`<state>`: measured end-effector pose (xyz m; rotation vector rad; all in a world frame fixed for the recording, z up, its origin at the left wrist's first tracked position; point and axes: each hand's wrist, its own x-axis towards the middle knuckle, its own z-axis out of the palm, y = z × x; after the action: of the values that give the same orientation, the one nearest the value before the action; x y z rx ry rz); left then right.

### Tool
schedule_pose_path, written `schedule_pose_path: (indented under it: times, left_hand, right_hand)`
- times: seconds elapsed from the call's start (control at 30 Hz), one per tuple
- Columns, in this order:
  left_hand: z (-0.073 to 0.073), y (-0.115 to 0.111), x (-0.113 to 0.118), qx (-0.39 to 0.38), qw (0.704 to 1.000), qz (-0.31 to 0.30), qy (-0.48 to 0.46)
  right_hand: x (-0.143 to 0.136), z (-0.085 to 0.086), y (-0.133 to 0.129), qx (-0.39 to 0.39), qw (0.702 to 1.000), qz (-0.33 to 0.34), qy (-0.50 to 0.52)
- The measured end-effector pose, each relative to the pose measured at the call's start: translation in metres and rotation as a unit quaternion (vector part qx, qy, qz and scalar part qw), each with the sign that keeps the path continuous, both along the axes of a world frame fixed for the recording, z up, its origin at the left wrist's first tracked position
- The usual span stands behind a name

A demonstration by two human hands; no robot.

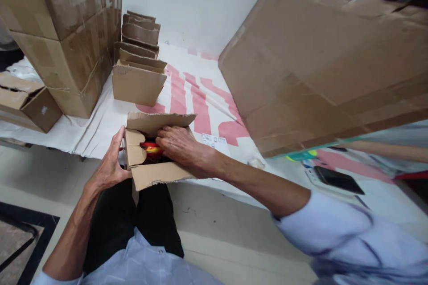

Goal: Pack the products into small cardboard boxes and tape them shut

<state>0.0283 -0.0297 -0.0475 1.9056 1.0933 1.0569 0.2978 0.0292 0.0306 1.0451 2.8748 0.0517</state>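
A small cardboard box (135, 147) with its long flaps raised sits at the table's front edge. Inside it shows a shiny red and yellow item (152, 150), too covered to name. My left hand (112, 162) grips the box's left end, fingers up along the side and thumb near the lower corner. My right hand (180, 144) reaches into the box from the right, over the red and yellow item. Its fingertips are hidden inside, so I cannot see whether they pinch anything.
Behind the box, several open cardboard boxes (138, 82) stand in a row. Taped cartons (72, 62) are stacked at left, beside a smaller carton (43, 109). A large cardboard sheet (321, 67) leans at right, near a dark phone-like device (337, 179). Pink-marked white cloth (214, 82) covers the table.
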Motion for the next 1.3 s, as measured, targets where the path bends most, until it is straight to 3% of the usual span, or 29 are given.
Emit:
schedule_pose_path:
  times: [0.3,0.47,0.57,0.67,0.73,0.8,0.93,1.03,1.07,1.2,1.3]
  left_hand:
    - [-0.001,-0.002,0.004,-0.017,1.000,0.011,-0.014]
    - [0.000,0.005,-0.001,-0.032,0.999,-0.001,-0.039]
    - [-0.002,0.020,-0.006,-0.044,0.998,-0.004,-0.050]
    - [-0.002,0.046,-0.005,-0.040,0.997,0.000,-0.060]
    - [-0.001,0.064,-0.003,-0.025,0.998,-0.003,-0.062]
    - [0.005,0.075,-0.006,-0.007,0.999,-0.005,-0.038]
    - [0.033,0.064,-0.027,0.026,0.997,0.062,0.036]
    - [0.068,0.036,-0.035,0.046,0.988,0.139,-0.042]
    - [0.081,0.025,-0.033,0.034,0.987,0.131,-0.088]
    - [0.118,-0.009,-0.006,-0.070,0.978,-0.010,-0.198]
    - [0.128,-0.018,0.008,-0.084,0.973,0.002,-0.216]
  right_hand:
    - [0.002,0.015,-0.012,-0.058,0.993,-0.087,0.047]
    - [0.023,0.051,-0.010,-0.043,0.976,-0.109,0.184]
    - [0.039,0.077,-0.010,-0.081,0.936,-0.123,0.321]
    - [0.049,0.097,-0.013,-0.157,0.868,-0.151,0.447]
    - [0.052,0.107,-0.016,-0.176,0.833,-0.170,0.496]
    - [0.053,0.115,-0.019,-0.174,0.819,-0.176,0.518]
    - [0.055,0.124,-0.027,-0.192,0.814,-0.159,0.525]
    - [0.049,0.122,-0.036,-0.224,0.811,-0.140,0.521]
    - [0.044,0.120,-0.039,-0.242,0.810,-0.131,0.517]
    - [0.020,0.113,-0.048,-0.292,0.814,-0.086,0.495]
    - [0.008,0.107,-0.049,-0.236,0.800,-0.090,0.545]
